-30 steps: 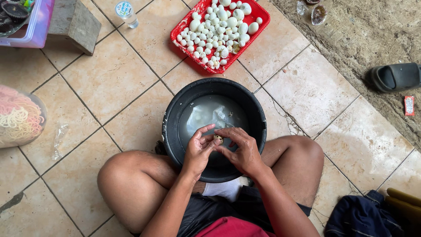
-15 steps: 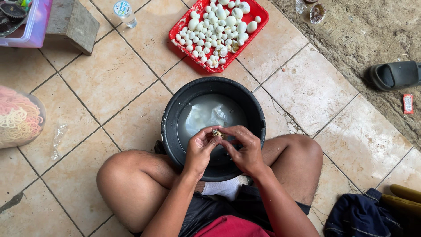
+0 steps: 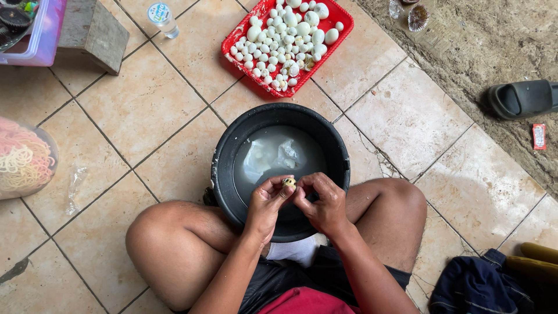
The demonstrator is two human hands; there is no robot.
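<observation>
Right over the black bucket (image 3: pixel 224 168), both hands pinch one small speckled egg (image 3: pixel 288 183) between thumb and fingertips: the left hand (image 3: pixel 266 204) grips it from its side, the right hand (image 3: pixel 322 203) from the other, fingers pressed together around it. Below the egg, the bucket holds cloudy water and sits on the tiled floor (image 3: pixel 145 104) between the person's bent knees. Beyond the bucket lies a red tray (image 3: pixel 235 58) heaped with peeled white eggs (image 3: pixel 285 35). A dark sandal (image 3: pixel 520 97) lies well apart on the dirt.
</observation>
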